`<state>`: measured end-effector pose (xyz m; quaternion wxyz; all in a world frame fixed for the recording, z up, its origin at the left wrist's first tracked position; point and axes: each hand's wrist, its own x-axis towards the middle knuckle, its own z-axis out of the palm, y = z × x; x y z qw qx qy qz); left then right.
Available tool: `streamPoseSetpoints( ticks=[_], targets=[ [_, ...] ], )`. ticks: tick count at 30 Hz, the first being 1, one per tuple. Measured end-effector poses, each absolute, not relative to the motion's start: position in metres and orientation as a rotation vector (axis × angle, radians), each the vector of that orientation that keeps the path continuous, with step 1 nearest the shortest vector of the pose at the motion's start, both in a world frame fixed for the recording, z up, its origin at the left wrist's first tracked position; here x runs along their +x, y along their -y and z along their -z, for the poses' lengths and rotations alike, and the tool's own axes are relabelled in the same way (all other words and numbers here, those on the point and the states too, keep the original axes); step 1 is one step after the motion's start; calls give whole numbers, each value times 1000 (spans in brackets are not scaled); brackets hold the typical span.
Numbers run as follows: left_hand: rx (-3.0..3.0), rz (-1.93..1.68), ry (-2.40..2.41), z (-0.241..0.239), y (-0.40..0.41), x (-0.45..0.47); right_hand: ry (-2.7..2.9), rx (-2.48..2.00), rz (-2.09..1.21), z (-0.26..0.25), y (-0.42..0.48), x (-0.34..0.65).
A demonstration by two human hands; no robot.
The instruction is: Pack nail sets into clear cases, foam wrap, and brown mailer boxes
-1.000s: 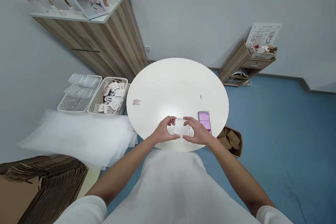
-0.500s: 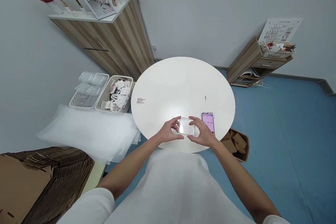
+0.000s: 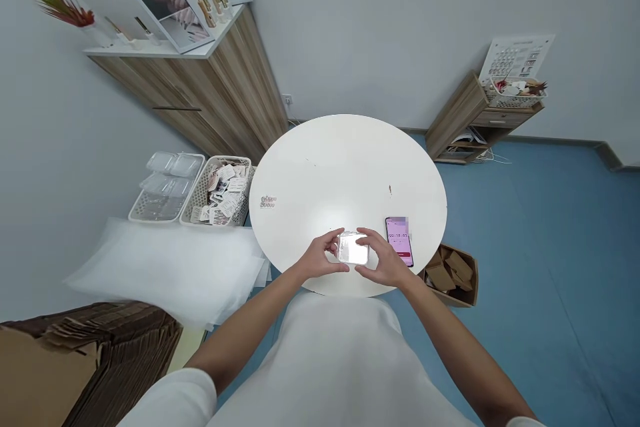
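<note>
A clear, rectangular plastic box (image 3: pixel 353 248) was held between two bare hands at the near side of a white oval table (image 3: pixel 345 153). The box was gripped along its left side by the left hand (image 3: pixel 320 257), with the thumb set at the near edge and the fingers curled behind the far corner. Its right side was gripped by the right hand (image 3: pixel 384 261), the forefinger bent over the top. Whether the box was lifted or rested on the tabletop could not be told.

Little had been altered in the last second: the grip was kept, while the box's upper face was lit by a brighter glare, perhaps through a slight tilt of box or camera. The handling was thus judged to be unfinished. On the smartphone (image 3: pixel 399 240) beside the right hand, the timer had been advanced by one second. A small patterned sheet (image 3: pixel 268 202) was left near the table's left edge.
</note>
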<state>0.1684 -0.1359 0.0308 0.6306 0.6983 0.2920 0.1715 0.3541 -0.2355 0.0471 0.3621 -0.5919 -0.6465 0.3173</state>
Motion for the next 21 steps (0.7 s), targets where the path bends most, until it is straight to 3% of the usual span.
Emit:
streamPoseSetpoints(
  ticks=[10,21],
  targets=[
    [1497,-435,-660,-39,143,166,1567,-1527,-733,-41,237,343],
    [1253,-495,-610,-36,143,170,1310,-1425,-920,-50,216,342]
  ],
)
